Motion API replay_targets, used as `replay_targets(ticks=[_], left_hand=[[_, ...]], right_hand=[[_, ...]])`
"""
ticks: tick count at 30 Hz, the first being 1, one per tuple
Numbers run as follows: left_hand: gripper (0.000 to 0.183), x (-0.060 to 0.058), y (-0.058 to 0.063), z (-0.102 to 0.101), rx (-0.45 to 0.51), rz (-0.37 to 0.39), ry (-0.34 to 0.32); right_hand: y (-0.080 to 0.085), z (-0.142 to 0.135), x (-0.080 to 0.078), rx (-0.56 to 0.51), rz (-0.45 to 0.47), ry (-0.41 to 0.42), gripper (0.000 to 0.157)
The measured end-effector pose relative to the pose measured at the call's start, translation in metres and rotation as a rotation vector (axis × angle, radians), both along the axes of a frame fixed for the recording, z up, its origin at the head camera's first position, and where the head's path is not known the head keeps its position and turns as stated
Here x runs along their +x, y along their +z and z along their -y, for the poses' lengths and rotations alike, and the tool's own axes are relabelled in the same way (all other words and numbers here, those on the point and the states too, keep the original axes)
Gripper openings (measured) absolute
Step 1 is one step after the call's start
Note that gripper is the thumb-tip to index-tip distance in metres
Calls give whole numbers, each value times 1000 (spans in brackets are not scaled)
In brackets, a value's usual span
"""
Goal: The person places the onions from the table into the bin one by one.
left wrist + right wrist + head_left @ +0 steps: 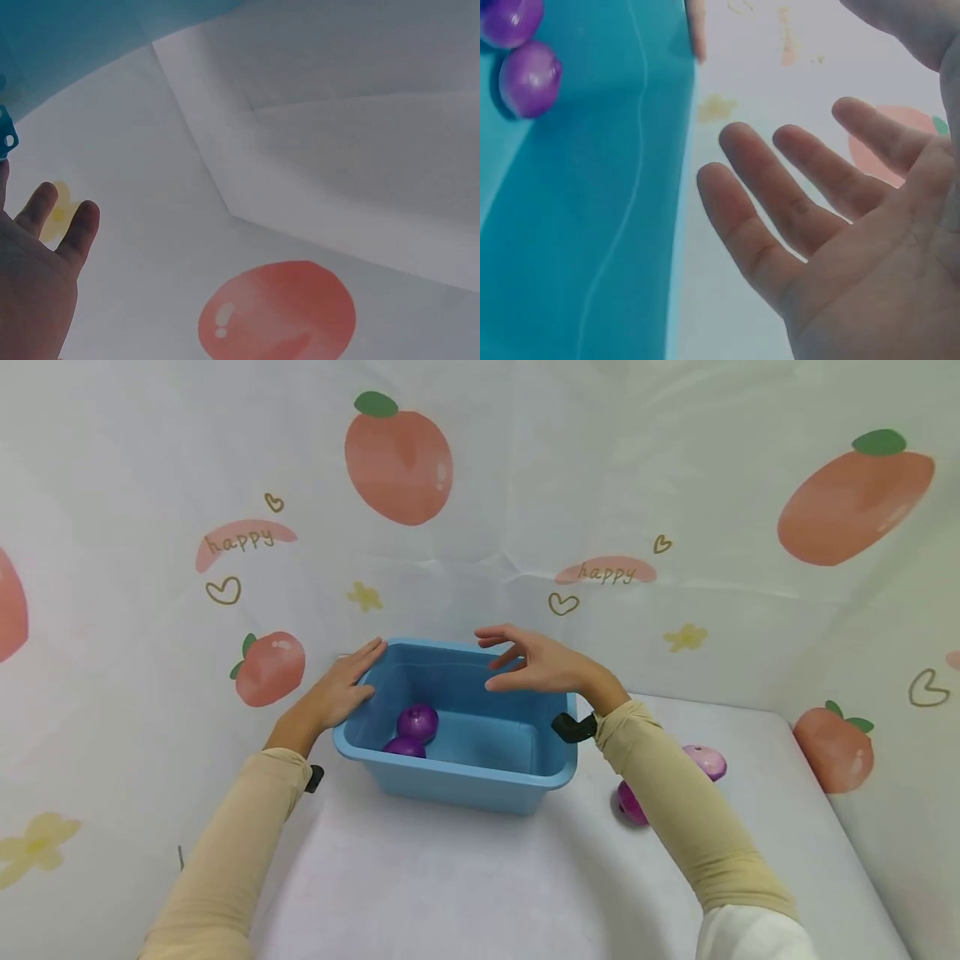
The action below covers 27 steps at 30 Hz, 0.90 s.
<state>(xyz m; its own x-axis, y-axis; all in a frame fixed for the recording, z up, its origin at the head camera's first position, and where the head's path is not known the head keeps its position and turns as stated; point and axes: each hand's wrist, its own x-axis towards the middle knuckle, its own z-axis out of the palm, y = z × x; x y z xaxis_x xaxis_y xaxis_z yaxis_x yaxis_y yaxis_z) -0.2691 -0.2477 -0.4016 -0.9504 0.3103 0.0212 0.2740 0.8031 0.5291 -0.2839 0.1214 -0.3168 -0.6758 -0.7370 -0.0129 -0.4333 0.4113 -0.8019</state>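
Observation:
A light blue plastic bin (457, 789) stands on the white table. My left hand (341, 692) rests on its left rim with the fingers stretched out. Over the bin's back right part hovers my right hand (543, 664), fingers loosely bent and spread, holding nothing; the right wrist view shows its bare palm (870, 277). Two shiny purple onions lie together at the left inside the bin, one (417, 723) behind the other (405, 747), whose lower part the front rim hides.
Right of the bin, a purple onion (632, 803) and a paler pinkish one (707, 762) lie on the table (450, 885), both partly covered by my right forearm. A white sheet (510, 460) printed with peaches hangs behind and at the sides.

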Motion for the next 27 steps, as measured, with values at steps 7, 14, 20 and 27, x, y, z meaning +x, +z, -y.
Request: replay_targets(ticks=[7,14,20,27], left_hand=[[78,-1,-1,2,10,4,4],[77,-1,0,1,11,9,6],[78,-1,-3,0,17,12,8],[78,-1,-1,1,21,18,3]], right_hand=[[0,-45,5,-28,-69,-126,74],[-2,-94,11,-49,-96,-280,68],[-8,-137,27,-10,-91,-350,65],[-18,-181,40,30,-89,-447,66]])
